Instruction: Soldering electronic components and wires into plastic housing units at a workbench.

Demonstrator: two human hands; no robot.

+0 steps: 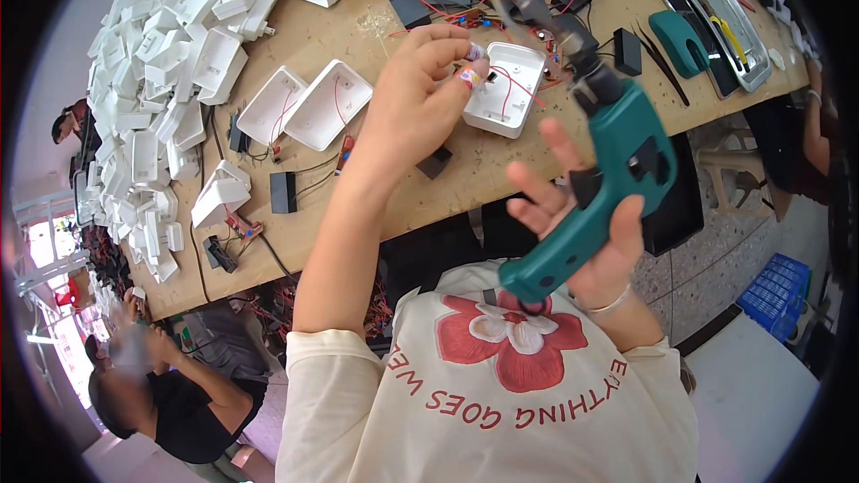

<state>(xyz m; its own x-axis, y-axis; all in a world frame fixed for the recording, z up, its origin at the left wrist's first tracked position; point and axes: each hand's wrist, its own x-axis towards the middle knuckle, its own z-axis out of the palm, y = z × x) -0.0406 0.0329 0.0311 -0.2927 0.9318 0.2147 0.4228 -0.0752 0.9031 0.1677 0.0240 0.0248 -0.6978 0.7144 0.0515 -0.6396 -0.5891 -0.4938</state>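
Note:
My left hand (420, 94) reaches to the upper left corner of a white plastic box (498, 118). Its thumb and index finger, wrapped in patterned tape, are bent together over the rim; what lies between the tips is too small to make out. Red wires (512, 80) stick out of this box. In my right hand (582, 233) is a green pistol-shaped tool (573, 237) with a black trigger, its grip lying between thumb and palm while the other fingers spread. Its dark metal nose (537, 9) points up past the box and is blurred.
A large heap of white box shells (170, 63) covers the table's left. Two open shells (329, 105) with red wires lie left of my forearm. Black blocks and small circuit boards (456, 18) fill the back. Tweezers (662, 67) and a metal tray (716, 9) lie right. Another person (192, 394) is lower left.

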